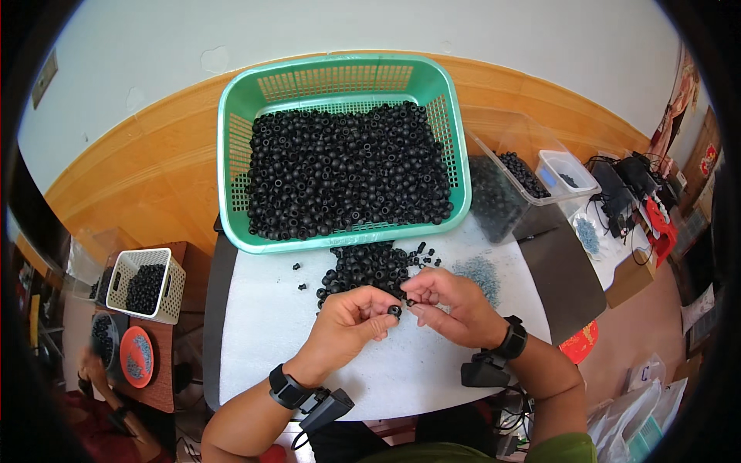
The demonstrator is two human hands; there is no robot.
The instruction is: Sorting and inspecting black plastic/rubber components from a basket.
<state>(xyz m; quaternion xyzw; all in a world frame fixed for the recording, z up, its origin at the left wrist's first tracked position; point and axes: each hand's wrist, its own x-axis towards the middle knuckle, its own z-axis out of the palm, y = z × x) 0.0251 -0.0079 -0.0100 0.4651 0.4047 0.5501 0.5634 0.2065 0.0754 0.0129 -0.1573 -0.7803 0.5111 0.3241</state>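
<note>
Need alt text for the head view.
A person's left hand pinches a small round black part beside the right hand, over a white work surface. Beyond are a heap of similar parts, scattered grey-blue pieces and a large green basket of black parts.

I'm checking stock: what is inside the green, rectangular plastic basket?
The green, rectangular plastic basket holds a heap of small, round, black pieces, many with holes. The upper layer shows; anything buried beneath it is covered and cannot be seen.
</note>
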